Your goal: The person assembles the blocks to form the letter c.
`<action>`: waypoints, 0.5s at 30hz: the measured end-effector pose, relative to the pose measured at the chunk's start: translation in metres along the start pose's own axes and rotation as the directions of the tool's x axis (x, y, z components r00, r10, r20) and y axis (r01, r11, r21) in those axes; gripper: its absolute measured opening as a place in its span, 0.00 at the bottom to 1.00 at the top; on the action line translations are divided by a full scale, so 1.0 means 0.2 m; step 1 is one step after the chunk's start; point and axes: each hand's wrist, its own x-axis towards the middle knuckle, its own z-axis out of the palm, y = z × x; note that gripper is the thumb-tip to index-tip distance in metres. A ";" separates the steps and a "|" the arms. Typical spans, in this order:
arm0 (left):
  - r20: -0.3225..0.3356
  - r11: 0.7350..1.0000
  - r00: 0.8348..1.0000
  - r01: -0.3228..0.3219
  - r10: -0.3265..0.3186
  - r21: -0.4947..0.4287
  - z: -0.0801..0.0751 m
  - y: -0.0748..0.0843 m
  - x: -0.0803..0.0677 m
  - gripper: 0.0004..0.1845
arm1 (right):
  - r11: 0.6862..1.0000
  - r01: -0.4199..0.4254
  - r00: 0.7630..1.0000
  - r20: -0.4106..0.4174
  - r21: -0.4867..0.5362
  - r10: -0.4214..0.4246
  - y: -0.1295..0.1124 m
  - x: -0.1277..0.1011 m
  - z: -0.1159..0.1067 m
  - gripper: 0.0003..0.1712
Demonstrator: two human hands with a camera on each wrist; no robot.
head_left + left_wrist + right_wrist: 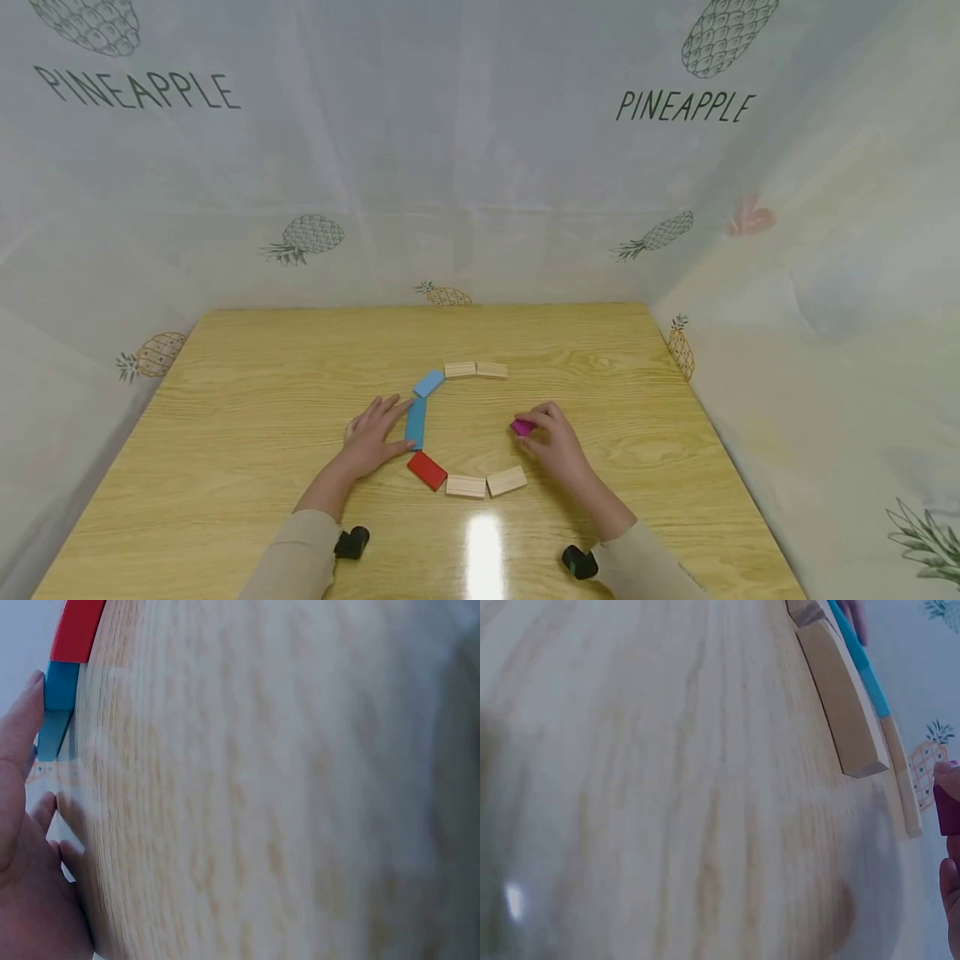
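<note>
My right hand pinches a magenta block between thumb and fingers, right of the curved row of blocks. The same magenta block shows at the right edge of the right wrist view. My left hand lies spread at the left of the row, its index finger and thumb at the two ends of a long blue block. A light blue block adjoins that block's far end, and a red block sits by its near end. In the left wrist view, the thumb is right beside the blue block.
Two plain wooden blocks continue the row at the far side. Two more, a plain block and a slanted one, lie at the near side. Everything rests on a wooden table against a pineapple-printed cloth.
</note>
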 end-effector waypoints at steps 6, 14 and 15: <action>-0.003 1.000 1.000 -0.001 0.001 -0.004 0.00 0.00 0.00 0.41 | 0.999 -0.033 0.999 -0.013 0.010 0.033 0.00 -0.07 0.01 0.18; -0.008 1.000 1.000 -0.008 0.008 -0.010 -0.01 0.01 -0.01 0.40 | 0.999 -0.038 0.998 -0.051 0.026 0.040 0.02 -0.15 0.02 0.17; -0.007 1.000 1.000 -0.009 0.009 -0.010 -0.01 0.01 -0.01 0.40 | 0.999 -0.038 0.998 -0.054 0.034 0.039 0.02 -0.16 0.02 0.17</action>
